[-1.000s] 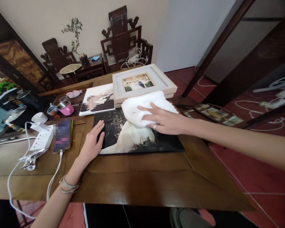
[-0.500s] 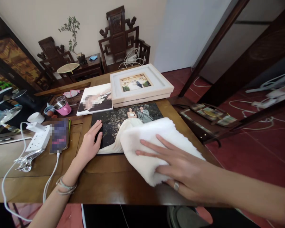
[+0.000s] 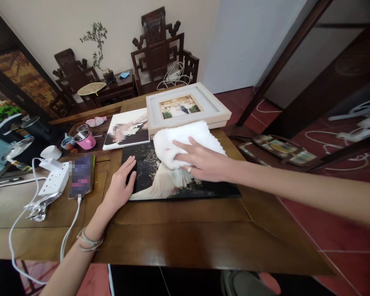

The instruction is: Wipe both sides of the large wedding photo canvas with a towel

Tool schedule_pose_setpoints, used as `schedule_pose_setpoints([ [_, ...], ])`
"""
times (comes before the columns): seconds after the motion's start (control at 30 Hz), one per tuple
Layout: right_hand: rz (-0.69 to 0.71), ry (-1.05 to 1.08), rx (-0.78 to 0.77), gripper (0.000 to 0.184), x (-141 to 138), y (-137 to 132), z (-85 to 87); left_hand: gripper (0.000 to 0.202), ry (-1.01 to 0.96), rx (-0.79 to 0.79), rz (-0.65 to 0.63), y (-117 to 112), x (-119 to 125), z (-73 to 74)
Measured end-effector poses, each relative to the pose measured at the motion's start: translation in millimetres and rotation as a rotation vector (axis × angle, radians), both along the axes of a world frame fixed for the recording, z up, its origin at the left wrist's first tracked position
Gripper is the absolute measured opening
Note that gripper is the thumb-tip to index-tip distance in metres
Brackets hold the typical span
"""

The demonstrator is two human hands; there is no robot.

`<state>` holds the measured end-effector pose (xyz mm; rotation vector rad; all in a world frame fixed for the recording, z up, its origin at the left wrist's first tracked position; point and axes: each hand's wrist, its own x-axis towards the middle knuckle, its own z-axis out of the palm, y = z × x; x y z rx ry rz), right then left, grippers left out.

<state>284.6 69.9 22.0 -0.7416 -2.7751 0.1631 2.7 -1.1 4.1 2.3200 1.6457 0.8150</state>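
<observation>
A dark glossy wedding photo panel (image 3: 216,190) lies flat on the wooden table (image 3: 185,238). My left hand (image 3: 122,183) rests on its left edge, fingers stretched out and holding nothing. A fluffy white cloth (image 3: 193,133) covers the upper right part of the panel and reaches the front of the framed picture behind. My right hand (image 3: 205,161) presses on this cloth and grips a fold of it, its outer fingers spread over the top. The people printed on the panel are mostly hidden under the cloth.
Behind the panel are a pale framed picture (image 3: 214,105) and a white-edged photo board (image 3: 126,144). To the left lie a phone (image 3: 80,174) on a charging cable, a white power strip (image 3: 57,179) and a pink mug (image 3: 86,140). The table's right edge drops to a red floor.
My right hand has moved the cloth away from me and to the left, from the panel's near right part to its upper part. My left hand stays on the left edge.
</observation>
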Motion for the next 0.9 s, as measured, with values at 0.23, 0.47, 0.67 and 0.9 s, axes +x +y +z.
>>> schedule_pose_setpoints([
  [0.23, 0.137, 0.148, -0.11, 0.036, 11.0, -101.6, -12.1, 0.042, 0.011, -0.011, 0.008, 0.1, 0.0, -0.5],
  [0.47, 0.19, 0.071, -0.205, 0.041, 7.5, -104.4, -5.4, 0.042, 0.008, -0.003, 0.008, 0.1, 0.3, -0.8],
  [0.67, 0.114, -0.027, -0.094, 0.037, -13.7, -20.6, 5.6, 0.042, 0.012, 0.015, -0.007, 0.0, -0.7, -0.8],
  [0.9, -0.024, -0.044, -0.068, 0.039, -28.7, -2.7, 8.0, 0.043, 0.011, 0.011, -0.002, -0.6, -0.7, -0.6],
])
